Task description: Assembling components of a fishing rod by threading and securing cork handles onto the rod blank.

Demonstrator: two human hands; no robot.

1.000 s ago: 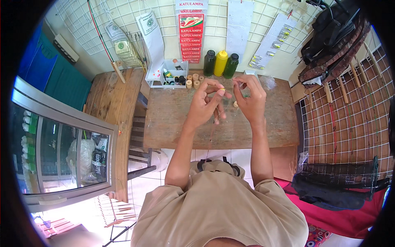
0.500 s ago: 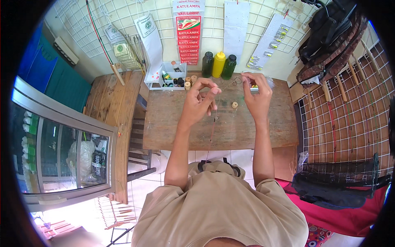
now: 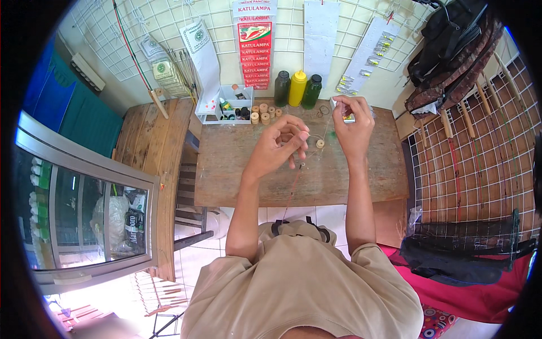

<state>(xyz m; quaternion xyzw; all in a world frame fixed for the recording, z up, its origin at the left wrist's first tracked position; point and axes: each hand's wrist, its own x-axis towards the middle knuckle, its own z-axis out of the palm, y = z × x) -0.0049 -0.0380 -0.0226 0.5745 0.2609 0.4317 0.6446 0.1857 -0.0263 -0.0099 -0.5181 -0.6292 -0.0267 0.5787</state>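
Observation:
My left hand (image 3: 280, 146) hovers above the middle of the wooden table, thumb and forefinger pinched on a thin, pale fishing line. To its right my right hand (image 3: 354, 129) is raised, its thumb and fingertips also together on the line. Between the two hands the line hangs in a loose curve and is hard to follow. A small wooden spool (image 3: 320, 144) lies on the table between them. From below my left hand a thin reddish rod (image 3: 293, 187) with a dark tip fitting runs back toward my waist.
Several wooden spools (image 3: 265, 117) stand beside a white divided box (image 3: 211, 119) of small bottles. Behind are two dark green bottles (image 3: 311, 92) and a yellow squeeze bottle (image 3: 297, 89). A glass cabinet (image 3: 84, 209) is at the left, and rods hang on a rack (image 3: 480, 152) at the right.
My left hand has come slightly down and toward the right, nearer the spool. My right hand has stayed almost in place, and the line now sags between the hands.

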